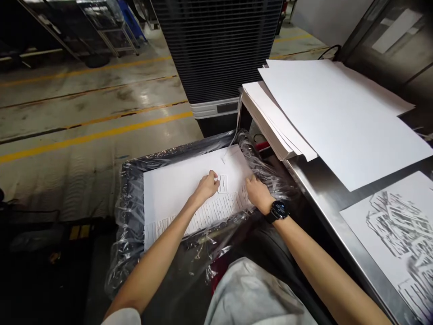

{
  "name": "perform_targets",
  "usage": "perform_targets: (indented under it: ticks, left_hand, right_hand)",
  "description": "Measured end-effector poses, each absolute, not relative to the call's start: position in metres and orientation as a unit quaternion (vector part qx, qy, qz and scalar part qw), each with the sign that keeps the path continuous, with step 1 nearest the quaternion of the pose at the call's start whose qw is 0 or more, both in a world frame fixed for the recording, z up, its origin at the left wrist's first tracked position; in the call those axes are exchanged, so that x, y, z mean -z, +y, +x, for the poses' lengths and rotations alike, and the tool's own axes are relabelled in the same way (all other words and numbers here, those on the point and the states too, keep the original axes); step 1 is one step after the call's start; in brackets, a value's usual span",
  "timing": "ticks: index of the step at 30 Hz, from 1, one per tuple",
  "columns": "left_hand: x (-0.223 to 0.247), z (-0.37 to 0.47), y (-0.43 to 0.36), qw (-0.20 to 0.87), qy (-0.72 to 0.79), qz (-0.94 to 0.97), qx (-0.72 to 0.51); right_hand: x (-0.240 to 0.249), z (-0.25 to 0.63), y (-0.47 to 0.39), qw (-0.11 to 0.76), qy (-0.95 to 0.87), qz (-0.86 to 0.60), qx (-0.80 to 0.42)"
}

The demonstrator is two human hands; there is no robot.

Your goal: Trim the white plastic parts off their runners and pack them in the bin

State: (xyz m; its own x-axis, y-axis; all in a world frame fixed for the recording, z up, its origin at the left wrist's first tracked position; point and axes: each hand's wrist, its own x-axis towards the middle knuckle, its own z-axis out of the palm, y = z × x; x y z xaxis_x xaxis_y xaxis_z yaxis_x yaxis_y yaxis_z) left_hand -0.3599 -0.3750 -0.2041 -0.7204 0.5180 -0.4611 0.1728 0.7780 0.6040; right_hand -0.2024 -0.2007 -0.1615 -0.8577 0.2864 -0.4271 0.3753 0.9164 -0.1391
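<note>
A white paper sheet (179,180) lies inside a plastic-lined dark tray (135,164) in front of me. Along the sheet's near side runs a row of thin, pale, wavy strips (211,211). Farther in, a small group of similar strips (223,184) lies on bare paper. My left hand (207,186) is closed in a pinch at the left side of that group; what its fingertips hold is too small to make out. At the sheet's right edge, my right hand (259,192) has its fingers curled together near the row's end, and their grip is hidden.
To the right, a metal table (311,185) carries a stack of white sheets (270,122) and a paper with a heap of pale strips (402,234). A black louvred unit (219,49) stands beyond the tray. Yellow lines (101,135) mark the floor.
</note>
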Motion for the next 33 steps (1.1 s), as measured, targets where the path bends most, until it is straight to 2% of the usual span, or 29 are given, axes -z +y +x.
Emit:
perform_targets:
  ticks: [6, 10, 14, 19, 22, 24, 27, 30, 33]
  left_hand:
    - [0.201, -0.365, -0.359, 0.329, 0.888, 0.197, -0.255]
    - [0.198, -0.36, -0.35, 0.343, 0.881, 0.206, -0.254]
    - [0.199, -0.36, -0.335, 0.341, 0.878, 0.214, -0.26]
    - [0.202, -0.369, -0.297, 0.323, 0.881, 0.231, -0.256]
    - [0.2, -0.37, -0.276, 0.319, 0.887, 0.242, -0.229]
    - [0.198, -0.366, -0.269, 0.322, 0.89, 0.25, -0.206]
    - [0.191, -0.359, -0.265, 0.333, 0.89, 0.256, -0.175]
    - [0.187, -0.359, -0.261, 0.34, 0.889, 0.26, -0.162]
    - [0.193, -0.372, -0.246, 0.333, 0.888, 0.265, -0.176]
  right_hand:
    - [0.179, -0.192, -0.203, 0.194, 0.947, 0.204, 0.155]
    - [0.173, -0.187, -0.208, 0.174, 0.938, 0.21, 0.216]
    - [0.138, -0.159, -0.219, 0.11, 0.93, 0.202, 0.286]
    - [0.076, -0.074, -0.232, 0.032, 0.908, 0.143, 0.392]
    - [0.055, -0.002, -0.224, -0.079, 0.872, 0.158, 0.456]
    - [0.048, 0.049, -0.209, -0.136, 0.871, 0.193, 0.43]
    - [0.037, 0.12, -0.182, -0.183, 0.859, 0.373, 0.299]
    - [0.021, 0.167, -0.157, -0.197, 0.787, 0.561, 0.165]
    - [0.011, 0.185, -0.141, -0.179, 0.73, 0.648, 0.125]
